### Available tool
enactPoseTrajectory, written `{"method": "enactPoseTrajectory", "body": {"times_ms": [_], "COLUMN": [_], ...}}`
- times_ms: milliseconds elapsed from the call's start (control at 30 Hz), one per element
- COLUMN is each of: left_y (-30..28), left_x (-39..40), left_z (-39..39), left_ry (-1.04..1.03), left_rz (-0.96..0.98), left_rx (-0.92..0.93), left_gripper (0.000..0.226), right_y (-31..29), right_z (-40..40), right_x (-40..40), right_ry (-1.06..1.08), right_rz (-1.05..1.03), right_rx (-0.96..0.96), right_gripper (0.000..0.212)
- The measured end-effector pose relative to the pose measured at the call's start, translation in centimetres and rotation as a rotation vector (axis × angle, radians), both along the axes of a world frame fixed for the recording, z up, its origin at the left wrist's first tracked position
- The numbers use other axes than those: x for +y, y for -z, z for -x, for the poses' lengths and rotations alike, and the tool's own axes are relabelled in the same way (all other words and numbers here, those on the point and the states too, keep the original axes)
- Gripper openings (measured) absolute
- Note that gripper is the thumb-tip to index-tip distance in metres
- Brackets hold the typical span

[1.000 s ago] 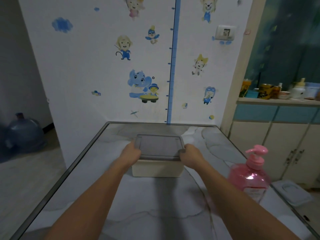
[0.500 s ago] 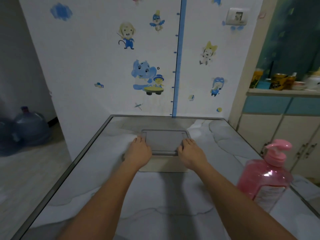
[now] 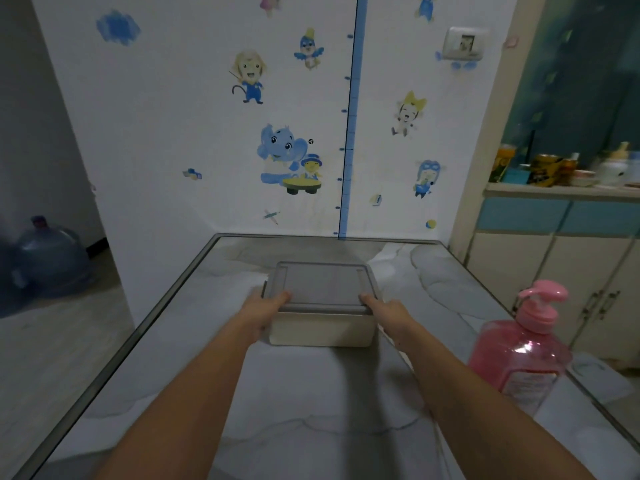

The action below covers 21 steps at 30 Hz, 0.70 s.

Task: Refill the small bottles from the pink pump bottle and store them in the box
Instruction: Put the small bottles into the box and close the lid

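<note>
The box sits mid-worktop, toward its far edge, grey lid on. The left hand and right hand grip the lid's near corners; lifting both sides evenly should keep it level. The pink pump bottle stands clear by the right edge; no small bottles show

wall: cartoon stickers, blue height ruler
water jug: floor, left of wall
cabinet: right of wall, jars on top
</note>
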<state>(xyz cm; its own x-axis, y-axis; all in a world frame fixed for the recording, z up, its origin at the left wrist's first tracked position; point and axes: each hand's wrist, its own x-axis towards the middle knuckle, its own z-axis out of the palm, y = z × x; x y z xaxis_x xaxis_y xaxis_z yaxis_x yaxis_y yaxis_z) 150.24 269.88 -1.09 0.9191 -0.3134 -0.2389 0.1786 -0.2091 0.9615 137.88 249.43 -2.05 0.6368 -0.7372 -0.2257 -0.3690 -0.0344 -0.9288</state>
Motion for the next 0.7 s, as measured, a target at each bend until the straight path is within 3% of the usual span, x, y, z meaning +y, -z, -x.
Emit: {"method": "enactPoseTrajectory", "body": {"times_ms": [67, 133, 200, 333, 467, 700], "left_y": [0.3, 0.3, 0.3, -0.3, -0.4, 0.0], "left_x": [-0.1, 0.0, -0.2, -0.4, -0.3, -0.1], "left_z": [-0.1, 0.1, 0.1, 0.9, 1.3, 1.0], "left_ry": [0.003, -0.032, -0.078, -0.082, -0.045, -0.001], "left_rz": [0.110, 0.170, 0.157, 0.001, -0.061, -0.166], "left_rx": [0.091, 0.094, 0.015, -0.262, -0.364, -0.438], "left_gripper": [0.053, 0.042, 0.041, 0.044, 0.031, 0.032], "right_y": [0.3, 0.3, -0.1, -1.0, -1.5, -1.4], "right_z": [0.0, -0.2, -0.5, -0.9, -0.8, -1.1], "right_x": [0.0, 0.0, 0.1, 0.9, 1.3, 1.6], "right_ry": [0.007, 0.044, 0.105, 0.137, 0.130, 0.156], "right_rz": [-0.140, -0.135, -0.004, 0.319, 0.447, 0.571], "right_rx": [-0.079, -0.160, -0.185, -0.010, 0.058, 0.133], "right_gripper": [0.056, 0.041, 0.032, 0.020, 0.013, 0.024]}}
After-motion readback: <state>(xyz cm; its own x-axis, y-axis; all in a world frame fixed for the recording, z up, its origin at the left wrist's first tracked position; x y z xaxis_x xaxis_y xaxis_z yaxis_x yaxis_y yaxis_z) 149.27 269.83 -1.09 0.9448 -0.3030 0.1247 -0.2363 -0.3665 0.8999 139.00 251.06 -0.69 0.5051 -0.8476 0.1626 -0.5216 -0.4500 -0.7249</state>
